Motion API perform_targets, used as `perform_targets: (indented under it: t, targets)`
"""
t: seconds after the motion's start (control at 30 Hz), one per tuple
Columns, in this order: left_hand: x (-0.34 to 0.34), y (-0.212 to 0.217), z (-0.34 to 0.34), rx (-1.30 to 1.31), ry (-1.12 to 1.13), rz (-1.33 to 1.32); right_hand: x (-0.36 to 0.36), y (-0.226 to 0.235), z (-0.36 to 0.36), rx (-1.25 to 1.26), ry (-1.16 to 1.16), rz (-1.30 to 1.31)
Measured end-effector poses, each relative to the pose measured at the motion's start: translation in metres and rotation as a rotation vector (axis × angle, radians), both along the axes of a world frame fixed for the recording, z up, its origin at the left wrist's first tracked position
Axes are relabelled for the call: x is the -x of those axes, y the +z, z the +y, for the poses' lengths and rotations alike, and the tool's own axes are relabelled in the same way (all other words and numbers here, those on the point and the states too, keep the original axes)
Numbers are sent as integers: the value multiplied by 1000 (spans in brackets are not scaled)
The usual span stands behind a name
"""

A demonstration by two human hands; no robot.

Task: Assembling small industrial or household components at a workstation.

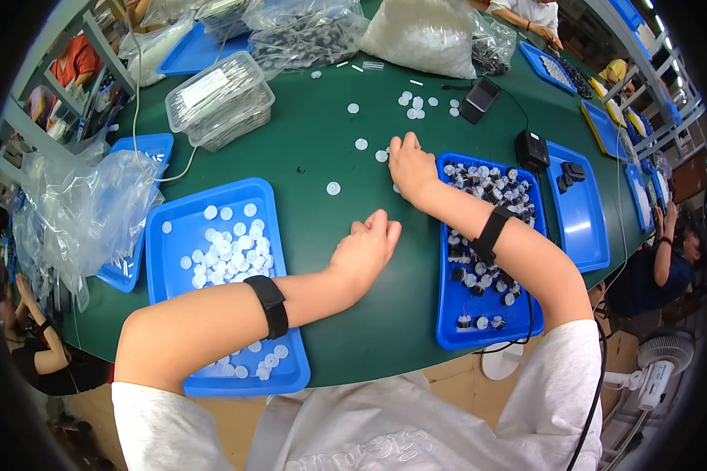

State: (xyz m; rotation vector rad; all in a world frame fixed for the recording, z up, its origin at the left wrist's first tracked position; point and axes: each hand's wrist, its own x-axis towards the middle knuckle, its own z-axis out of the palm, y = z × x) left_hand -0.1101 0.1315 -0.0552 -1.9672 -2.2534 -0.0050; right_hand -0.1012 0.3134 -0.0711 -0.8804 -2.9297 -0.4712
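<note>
My left hand (365, 250) rests palm down on the green table (330, 330), between two blue trays, with nothing visible in it. The left blue tray (159, 271) holds several white discs (229, 247), and my left forearm crosses over it. My right hand (411, 166) lies farther back, fingers curled down onto the table beside a loose white disc (381, 155). Whether it grips anything is hidden. The right blue tray (448, 334) holds several small black-and-white parts (491, 184) under my right forearm. Both wrists wear black bands.
More white discs (416, 102) lie scattered on the table. At the back are a clear plastic box (220, 98), filled bags (424, 31), a phone (479, 98) and a black box (532, 149). Another blue tray (581, 228) sits right; a crumpled plastic bag (86, 208) left. Other people sit around the table.
</note>
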Motion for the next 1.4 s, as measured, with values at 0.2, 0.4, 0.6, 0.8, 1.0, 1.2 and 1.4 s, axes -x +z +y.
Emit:
perform_targets:
  t: [0.2,0.4,0.6,0.8,1.0,1.2,1.4]
  targets:
    - [30,56,-33,-59,78,-163,9,-1,1,-35,89,19]
    - [91,79,-134,-44,281,-314,13,26,-15,270,188,121]
    - [95,116,-158,190,365,-513,13,93,-117,1613,416,85]
    - [100,143,-112,226,350,-354,-24,88,-118,884,498,169]
    - [82,63,-29,9,135,-371,-40,30,-93,-21,-60,31]
    - [86,-1,4,-100,21,-309,-33,18,-60,-41,-40,10]
    - [54,23,-26,73,-258,-817,-38,28,-53,241,2,-57]
